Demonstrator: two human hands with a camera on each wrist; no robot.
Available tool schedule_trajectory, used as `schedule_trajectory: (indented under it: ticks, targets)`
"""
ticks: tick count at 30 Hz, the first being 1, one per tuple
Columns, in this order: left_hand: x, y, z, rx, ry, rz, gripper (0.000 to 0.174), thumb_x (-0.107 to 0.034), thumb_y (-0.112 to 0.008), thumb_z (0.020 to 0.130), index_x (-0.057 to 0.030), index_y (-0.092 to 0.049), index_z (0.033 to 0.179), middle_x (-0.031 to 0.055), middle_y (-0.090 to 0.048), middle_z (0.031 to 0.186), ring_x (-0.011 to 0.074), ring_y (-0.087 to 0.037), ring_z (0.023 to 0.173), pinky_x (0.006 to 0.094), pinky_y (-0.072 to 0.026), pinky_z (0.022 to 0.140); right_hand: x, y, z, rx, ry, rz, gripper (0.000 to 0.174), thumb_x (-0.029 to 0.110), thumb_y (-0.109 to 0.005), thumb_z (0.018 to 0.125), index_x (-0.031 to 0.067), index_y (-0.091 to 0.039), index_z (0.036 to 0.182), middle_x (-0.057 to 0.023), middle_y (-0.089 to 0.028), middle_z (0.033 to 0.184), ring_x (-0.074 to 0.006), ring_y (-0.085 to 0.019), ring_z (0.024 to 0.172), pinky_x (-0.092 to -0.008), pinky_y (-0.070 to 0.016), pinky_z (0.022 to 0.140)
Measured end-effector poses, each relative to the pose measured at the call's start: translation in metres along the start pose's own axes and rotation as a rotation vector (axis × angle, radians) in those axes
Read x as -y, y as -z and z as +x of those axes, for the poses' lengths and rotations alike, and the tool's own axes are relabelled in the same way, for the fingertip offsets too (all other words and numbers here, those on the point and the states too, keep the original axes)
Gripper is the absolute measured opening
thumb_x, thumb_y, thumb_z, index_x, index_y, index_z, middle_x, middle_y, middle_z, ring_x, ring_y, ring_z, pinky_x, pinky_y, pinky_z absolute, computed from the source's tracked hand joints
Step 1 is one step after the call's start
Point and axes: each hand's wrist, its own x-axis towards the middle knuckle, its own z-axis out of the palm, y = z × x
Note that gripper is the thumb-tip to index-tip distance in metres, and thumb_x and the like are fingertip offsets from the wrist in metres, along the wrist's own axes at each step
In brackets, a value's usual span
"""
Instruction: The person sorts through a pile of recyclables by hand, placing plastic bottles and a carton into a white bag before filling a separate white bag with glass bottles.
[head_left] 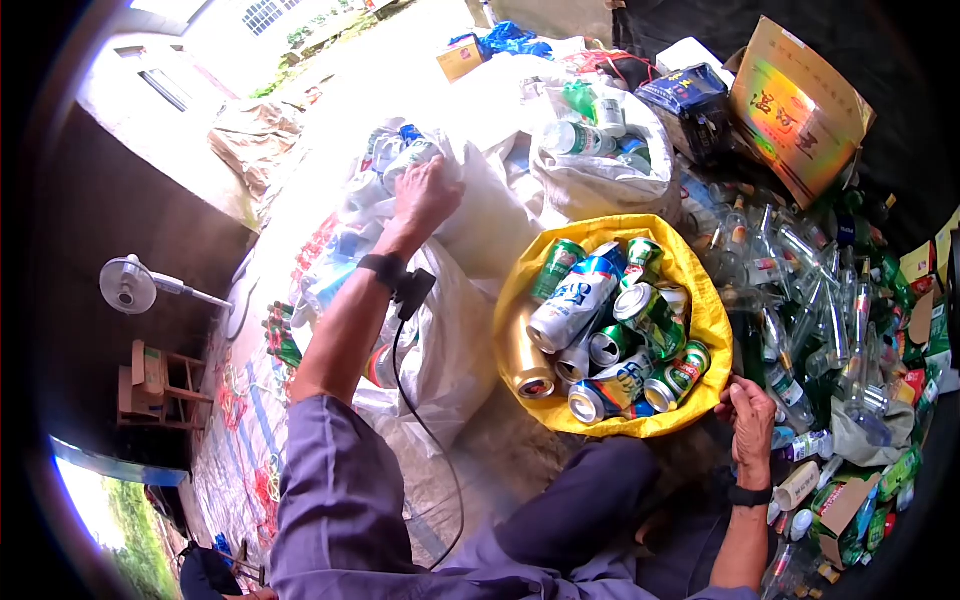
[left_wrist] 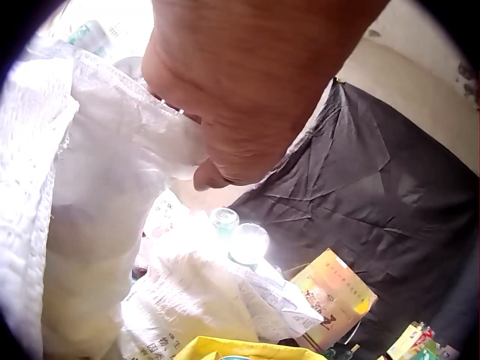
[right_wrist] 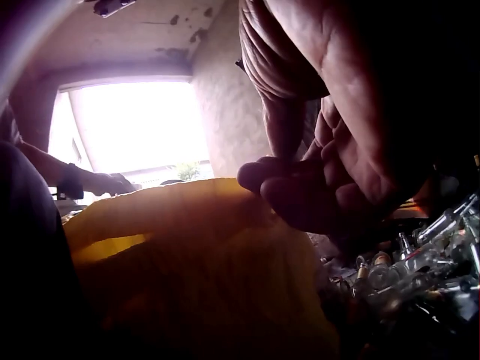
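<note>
Dozens of drink cans (head_left: 600, 330) are filling the yellow bag (head_left: 706, 312) — the right hand (head_left: 748, 410) is pinching its rim, the left hand (head_left: 425, 195) is gripping the edge of the white sack (head_left: 455, 350) of bottles (head_left: 405, 155) left of it

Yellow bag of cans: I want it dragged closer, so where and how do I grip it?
Probably the yellow bag's rolled-down rim on the near side, pinched from outside, where the right hand grips it: the cans heap inside, and the soft wall offers no other hold.
</note>
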Motion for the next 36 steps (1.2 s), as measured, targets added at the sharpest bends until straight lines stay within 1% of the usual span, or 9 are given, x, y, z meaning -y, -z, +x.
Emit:
schedule_trajectory:
  ticks: [3,6,9,15,27,29,32,33,36]
  targets:
    - [-0.003,0.015,-0.001,0.005,-0.051,0.066,0.041,-0.030,-0.066,0.078,-0.0026,-0.065,0.109,0.0208,-0.070,0.103,0.0368,-0.060,0.110,0.0468,-0.0437,0.093,0.000,0.001,-0.001,0.007,0.013,-0.023,0.029,0.018,-0.060,0.097,-0.0037,-0.065,0.116,-0.0038,-0.066,0.081,-0.0112,-0.063,0.064,-0.0239,-0.0517,0.061]
    - [-0.001,0.026,-0.004,0.156,-0.049,0.214,0.058,-0.037,-0.076,0.079,-0.0034,-0.064,0.125,0.0205,-0.064,0.123,0.0341,-0.051,0.126,0.0500,-0.0396,0.103,-0.001,0.002,-0.002,0.014,0.016,-0.023,0.028,0.019,-0.060,0.097,-0.0029,-0.065,0.115,-0.0034,-0.066,0.081,-0.0110,-0.062,0.064,-0.0240,-0.0514,0.061]
    - [0.009,0.024,-0.009,0.008,-0.081,0.327,0.061,-0.041,-0.078,0.078,-0.0069,-0.065,0.126,0.0160,-0.047,0.147,0.0345,-0.031,0.143,0.0597,-0.0258,0.112,-0.002,0.004,-0.002,0.020,0.017,-0.022,0.028,0.019,-0.060,0.097,-0.0026,-0.065,0.115,-0.0030,-0.066,0.081,-0.0106,-0.062,0.064,-0.0234,-0.0510,0.061]
    - [0.025,0.020,-0.013,0.034,-0.039,0.259,0.075,-0.038,-0.081,0.076,-0.0113,-0.053,0.141,0.0216,-0.030,0.158,0.0393,-0.020,0.149,0.0584,-0.0170,0.119,0.000,0.002,-0.004,0.012,-0.002,-0.032,0.027,0.018,-0.060,0.098,-0.0022,-0.066,0.114,-0.0018,-0.065,0.080,-0.0097,-0.062,0.064,-0.0225,-0.0497,0.059]
    - [0.047,0.007,0.000,0.273,-0.122,0.046,0.064,-0.021,-0.075,0.074,-0.0060,-0.058,0.133,0.0283,-0.022,0.158,0.0498,-0.016,0.147,0.0554,-0.0314,0.116,-0.002,-0.003,-0.005,0.055,0.029,-0.113,0.023,0.017,-0.059,0.097,0.0000,-0.069,0.107,-0.0011,-0.071,0.086,-0.0062,-0.062,0.066,-0.0210,-0.0494,0.058]
    - [0.044,0.004,0.001,0.226,-0.284,0.098,0.035,-0.014,-0.064,0.079,-0.0034,-0.067,0.112,0.0281,-0.048,0.128,0.0497,-0.030,0.137,0.0599,-0.0265,0.117,-0.005,-0.002,-0.005,0.054,0.033,-0.114,0.022,0.017,-0.059,0.097,-0.0002,-0.069,0.106,-0.0011,-0.070,0.086,-0.0063,-0.062,0.066,-0.0211,-0.0498,0.058]
    - [0.041,-0.006,0.011,0.200,-0.478,0.263,0.021,-0.008,-0.051,0.083,-0.0003,-0.071,0.088,0.0257,-0.064,0.093,0.0483,-0.045,0.123,0.0645,-0.0175,0.118,-0.005,-0.004,-0.008,0.046,0.028,-0.102,0.022,0.017,-0.059,0.097,-0.0012,-0.069,0.104,-0.0012,-0.070,0.084,-0.0064,-0.061,0.066,-0.0215,-0.0506,0.057]
    - [0.034,-0.005,0.017,0.293,-0.359,0.165,0.026,-0.014,-0.059,0.086,0.0075,-0.067,0.097,0.0297,-0.053,0.116,0.0541,-0.037,0.129,0.0585,-0.0255,0.117,-0.008,-0.003,-0.009,0.058,0.040,-0.113,0.022,0.017,-0.059,0.097,-0.0016,-0.069,0.103,-0.0013,-0.069,0.083,-0.0067,-0.061,0.066,-0.0217,-0.0507,0.056]
    - [0.028,-0.018,0.028,0.342,-0.242,0.032,0.038,-0.020,-0.066,0.089,0.0146,-0.064,0.104,0.0341,-0.050,0.126,0.0563,-0.034,0.134,0.0531,-0.0351,0.113,-0.012,0.001,-0.010,0.058,0.060,-0.155,0.021,0.016,-0.059,0.096,-0.0026,-0.068,0.102,-0.0019,-0.068,0.080,-0.0077,-0.061,0.064,-0.0221,-0.0508,0.056]
